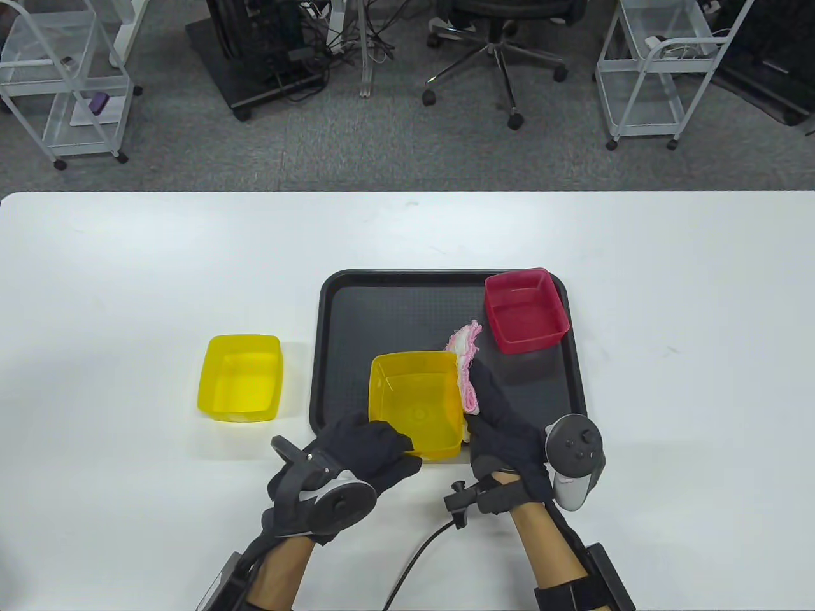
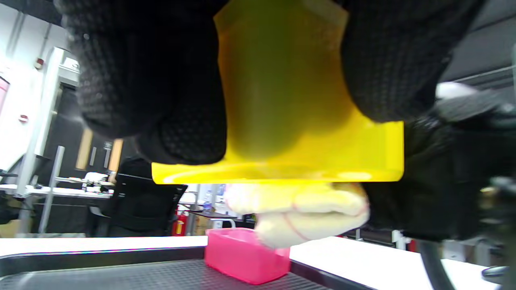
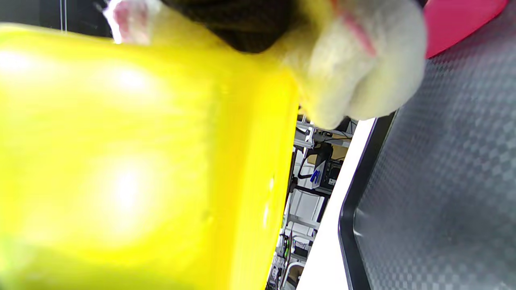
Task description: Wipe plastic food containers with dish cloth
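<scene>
A yellow container (image 1: 417, 401) is held above the near edge of the black tray (image 1: 382, 299). My left hand (image 1: 369, 449) grips its near wall; in the left wrist view (image 2: 298, 121) the container fills the middle between my gloved fingers (image 2: 161, 100). My right hand (image 1: 496, 414) holds a pink and white dish cloth (image 1: 465, 359) against the container's right outer wall. The cloth shows under the container in the left wrist view (image 2: 306, 217) and beside it in the right wrist view (image 3: 363, 80). A red container (image 1: 525, 310) sits at the tray's far right corner.
A second yellow container (image 1: 240, 377) stands on the white table (image 1: 127, 267) left of the tray. A cable (image 1: 414, 560) runs off the table's near edge between my arms. Chairs and carts stand beyond the far edge.
</scene>
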The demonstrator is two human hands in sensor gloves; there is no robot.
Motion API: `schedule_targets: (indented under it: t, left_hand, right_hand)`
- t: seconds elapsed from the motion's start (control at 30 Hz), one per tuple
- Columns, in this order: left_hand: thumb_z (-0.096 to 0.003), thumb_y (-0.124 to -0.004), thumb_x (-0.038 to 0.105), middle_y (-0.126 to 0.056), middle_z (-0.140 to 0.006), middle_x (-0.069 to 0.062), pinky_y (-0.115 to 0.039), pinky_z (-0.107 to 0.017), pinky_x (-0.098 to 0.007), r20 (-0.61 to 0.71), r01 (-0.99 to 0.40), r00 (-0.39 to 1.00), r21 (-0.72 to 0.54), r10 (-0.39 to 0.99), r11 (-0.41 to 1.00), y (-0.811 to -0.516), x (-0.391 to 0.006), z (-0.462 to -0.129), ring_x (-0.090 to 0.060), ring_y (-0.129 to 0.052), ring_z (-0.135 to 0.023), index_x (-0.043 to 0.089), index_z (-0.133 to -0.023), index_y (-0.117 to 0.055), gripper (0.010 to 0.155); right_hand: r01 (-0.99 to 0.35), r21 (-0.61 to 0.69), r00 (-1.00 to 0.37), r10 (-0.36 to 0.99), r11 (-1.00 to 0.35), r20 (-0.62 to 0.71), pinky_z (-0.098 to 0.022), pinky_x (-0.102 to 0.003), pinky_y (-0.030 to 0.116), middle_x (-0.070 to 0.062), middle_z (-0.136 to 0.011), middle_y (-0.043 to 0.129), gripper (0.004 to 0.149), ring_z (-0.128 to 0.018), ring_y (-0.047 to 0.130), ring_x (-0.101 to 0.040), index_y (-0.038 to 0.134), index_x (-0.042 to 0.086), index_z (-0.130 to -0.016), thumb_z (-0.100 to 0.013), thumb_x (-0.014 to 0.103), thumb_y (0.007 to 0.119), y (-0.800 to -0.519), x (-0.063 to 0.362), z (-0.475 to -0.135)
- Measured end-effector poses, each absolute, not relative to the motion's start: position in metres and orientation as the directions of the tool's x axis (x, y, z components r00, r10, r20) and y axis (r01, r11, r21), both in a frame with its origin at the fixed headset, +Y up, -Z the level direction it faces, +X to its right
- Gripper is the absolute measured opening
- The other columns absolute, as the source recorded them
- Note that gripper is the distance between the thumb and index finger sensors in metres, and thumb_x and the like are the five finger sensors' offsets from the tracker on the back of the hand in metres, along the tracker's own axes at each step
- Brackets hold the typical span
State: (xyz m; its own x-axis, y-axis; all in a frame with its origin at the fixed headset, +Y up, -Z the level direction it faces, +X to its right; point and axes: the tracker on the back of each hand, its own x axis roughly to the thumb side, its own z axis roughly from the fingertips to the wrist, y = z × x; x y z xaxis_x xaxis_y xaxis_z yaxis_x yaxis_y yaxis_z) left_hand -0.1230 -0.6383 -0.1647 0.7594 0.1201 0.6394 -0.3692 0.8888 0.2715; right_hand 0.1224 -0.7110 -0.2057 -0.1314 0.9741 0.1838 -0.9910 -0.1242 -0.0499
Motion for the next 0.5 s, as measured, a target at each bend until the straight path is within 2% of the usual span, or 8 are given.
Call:
schedule_targets:
  t: [0.13, 0.2, 0.27, 0.4, 0.5]
  left_hand:
    - [-0.0385, -0.089, 0.061, -0.106, -0.06, 0.008, -0.101, -0.042, -0.035, 0.677, -0.461, 0.697, 0.172, 0.236, 0.87, -0.635, -0.128, -0.166, -0.029, -0.111, -0.053, 0.03, -0.063, -0.098, 0.041]
    - [-0.0383, -0.089, 0.062, -0.106, -0.06, 0.008, -0.101, -0.043, -0.035, 0.676, -0.525, 0.664, 0.117, 0.32, 0.843, -0.634, -0.135, -0.17, -0.029, -0.111, -0.053, 0.031, -0.063, -0.098, 0.041]
    - [-0.0384, -0.089, 0.063, -0.106, -0.06, 0.007, -0.1, -0.043, -0.035, 0.668, -0.592, 0.613, 0.033, 0.423, 0.805, -0.634, -0.141, -0.175, -0.029, -0.111, -0.054, 0.03, -0.063, -0.098, 0.042]
    - [-0.0394, -0.088, 0.063, -0.106, -0.06, 0.008, -0.1, -0.043, -0.035, 0.64, -0.678, 0.51, -0.112, 0.575, 0.727, -0.637, -0.147, -0.183, -0.029, -0.11, -0.054, 0.03, -0.063, -0.098, 0.042]
    - [-0.0398, -0.087, 0.064, -0.105, -0.062, 0.008, -0.1, -0.045, -0.035, 0.623, -0.718, 0.447, -0.178, 0.642, 0.672, -0.638, -0.147, -0.185, -0.029, -0.11, -0.056, 0.031, -0.064, -0.098, 0.042]
  right_hand:
    - [-0.999, -0.023, -0.03, 0.986, -0.026, 0.162, -0.055, -0.062, 0.072, -0.011, -0.102, 0.072, 0.05, -0.085, 0.076, -0.051, 0.069, 0.021, -0.094, -0.047, 0.006, 0.071, -0.717, 0.134, -0.216]
    - [-0.991, 0.094, 0.105, 0.981, 0.09, 0.162, -0.056, -0.063, 0.072, -0.009, -0.101, 0.075, 0.048, -0.085, 0.077, -0.049, 0.072, 0.022, -0.092, -0.047, 0.005, 0.07, -0.722, 0.141, -0.224]
    - [-0.97, 0.185, 0.182, 0.975, 0.158, 0.126, -0.057, -0.064, 0.07, -0.007, -0.101, 0.076, 0.048, -0.086, 0.077, -0.048, 0.073, 0.024, -0.092, -0.048, 0.005, 0.07, -0.724, 0.145, -0.228]
    - [-0.915, 0.318, 0.287, 0.955, 0.25, 0.074, -0.06, -0.063, 0.07, -0.004, -0.103, 0.075, 0.049, -0.09, 0.075, -0.046, 0.071, 0.027, -0.093, -0.049, 0.007, 0.069, -0.732, 0.147, -0.233]
    - [-0.88, 0.369, 0.338, 0.94, 0.3, 0.043, -0.062, -0.062, 0.069, -0.003, -0.105, 0.073, 0.049, -0.092, 0.073, -0.045, 0.07, 0.027, -0.095, -0.05, 0.007, 0.069, -0.735, 0.143, -0.233]
